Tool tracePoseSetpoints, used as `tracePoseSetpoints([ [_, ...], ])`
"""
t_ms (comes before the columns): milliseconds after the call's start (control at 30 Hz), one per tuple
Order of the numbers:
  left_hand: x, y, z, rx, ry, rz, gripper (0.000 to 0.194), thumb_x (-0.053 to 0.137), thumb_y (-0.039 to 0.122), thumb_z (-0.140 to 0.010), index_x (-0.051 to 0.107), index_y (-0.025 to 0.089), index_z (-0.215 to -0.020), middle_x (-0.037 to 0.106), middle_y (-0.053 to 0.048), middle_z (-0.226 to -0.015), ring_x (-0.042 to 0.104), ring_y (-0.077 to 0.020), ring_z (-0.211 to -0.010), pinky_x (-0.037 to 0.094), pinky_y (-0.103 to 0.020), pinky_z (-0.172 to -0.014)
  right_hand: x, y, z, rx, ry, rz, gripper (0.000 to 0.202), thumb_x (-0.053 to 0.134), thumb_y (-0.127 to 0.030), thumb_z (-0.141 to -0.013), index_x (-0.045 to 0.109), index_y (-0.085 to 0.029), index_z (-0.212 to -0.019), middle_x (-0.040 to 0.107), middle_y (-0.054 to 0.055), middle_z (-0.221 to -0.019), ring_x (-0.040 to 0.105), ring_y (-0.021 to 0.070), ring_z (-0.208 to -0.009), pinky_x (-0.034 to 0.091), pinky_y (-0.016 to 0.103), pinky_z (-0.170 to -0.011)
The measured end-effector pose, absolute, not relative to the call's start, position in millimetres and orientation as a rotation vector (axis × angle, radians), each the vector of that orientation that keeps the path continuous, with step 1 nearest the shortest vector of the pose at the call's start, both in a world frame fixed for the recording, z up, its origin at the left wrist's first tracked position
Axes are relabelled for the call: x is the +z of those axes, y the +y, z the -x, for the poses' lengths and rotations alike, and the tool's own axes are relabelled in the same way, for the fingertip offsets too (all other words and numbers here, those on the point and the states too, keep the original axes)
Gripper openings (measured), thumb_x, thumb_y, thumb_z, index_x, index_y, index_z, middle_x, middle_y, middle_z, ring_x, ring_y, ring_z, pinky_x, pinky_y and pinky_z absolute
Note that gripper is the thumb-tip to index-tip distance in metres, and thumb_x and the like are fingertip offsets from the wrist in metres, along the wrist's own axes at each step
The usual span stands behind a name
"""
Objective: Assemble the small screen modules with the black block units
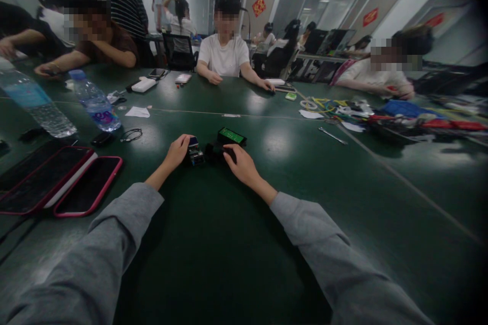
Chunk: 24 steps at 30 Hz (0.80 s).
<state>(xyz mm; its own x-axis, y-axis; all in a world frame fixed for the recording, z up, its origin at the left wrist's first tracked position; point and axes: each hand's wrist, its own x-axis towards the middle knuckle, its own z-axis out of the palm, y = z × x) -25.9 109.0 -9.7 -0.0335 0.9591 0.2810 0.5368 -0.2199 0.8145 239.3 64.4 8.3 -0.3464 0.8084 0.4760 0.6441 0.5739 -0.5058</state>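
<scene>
From my station I have the left grip [178, 151] closed around the edge of a small module [196, 155] with bare components showing, near the middle of the worktop [213, 254]. The right grip [243, 163] has its fingers curled at a dark part; I cannot tell whether it is clasping that or merely resting there. Just beyond those fingers sits a black case [232, 136], its green board face up, and between the two grips is a small black piece [209, 151] too dim to make out. As I judge it, the handling is partway: inner parts are exposed, and the module and case are apart, so any joining or closing up is not done; finer progress I can't read. Farther out, a red-edged phone [88, 186] and a water bottle [97, 104] lie to the left side, a wrench [332, 135] to the right, untouched, and across from me sits a co-worker in white [224, 56].
</scene>
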Motion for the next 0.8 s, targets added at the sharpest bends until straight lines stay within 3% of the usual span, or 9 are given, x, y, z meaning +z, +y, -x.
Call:
tracePoseSetpoints([
  [800, -7.1, 105.3, 24.2, 1.192, 1.575, -1.759, 0.043, 0.033, 0.046, -0.096, 0.066, 0.021, -0.108, 0.069, -0.006, -0.104, 0.063, -0.02, -0.094, 0.048, -0.034, -0.086, 8.5, 64.2, -240.1, 0.336, -2.116, 1.155, 0.032, 0.044, -0.038, -0.098, 0.051, -0.021, -0.125, 0.06, 0.01, -0.12, 0.058, 0.0236, -0.111, 0.048, 0.043, -0.095],
])
